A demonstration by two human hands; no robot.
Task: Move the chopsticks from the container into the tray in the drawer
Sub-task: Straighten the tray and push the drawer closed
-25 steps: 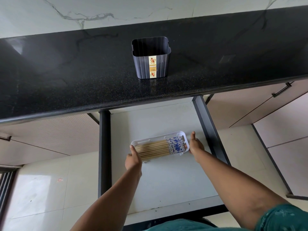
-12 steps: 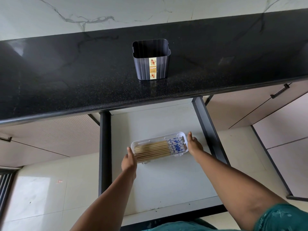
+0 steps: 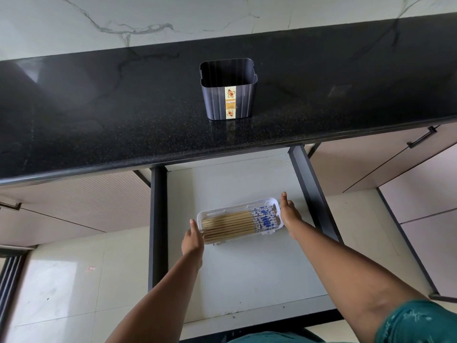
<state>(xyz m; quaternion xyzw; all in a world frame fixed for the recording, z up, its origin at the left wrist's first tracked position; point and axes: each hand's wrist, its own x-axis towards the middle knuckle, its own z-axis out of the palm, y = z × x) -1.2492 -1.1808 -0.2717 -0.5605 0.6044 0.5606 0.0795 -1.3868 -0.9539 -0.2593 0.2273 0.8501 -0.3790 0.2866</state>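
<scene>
Chopsticks lie packed side by side in the white tray, which sits on the pale floor of the open drawer in the lower middle of the frame. Their long axis runs left to right across the picture, rising slightly toward the right; the plain wooden ends point left and the blue-and-white patterned ends point right.

One hand stands at each short end of the tray. The left hand rests against the tray's left end with fingers straight and together, not curled around anything. The right hand lies flat along the right end, fingers likewise extended and grasping nothing. Placed like this, the palms seem to be squaring the tray or nudging it into position, rather than lifting it.

On the black counter in the upper middle of the frame stands the dark container, upright, its open top showing no chopsticks inside. Judging by that, the transfer looks complete, with only a final settling of the tray in hand.
</scene>
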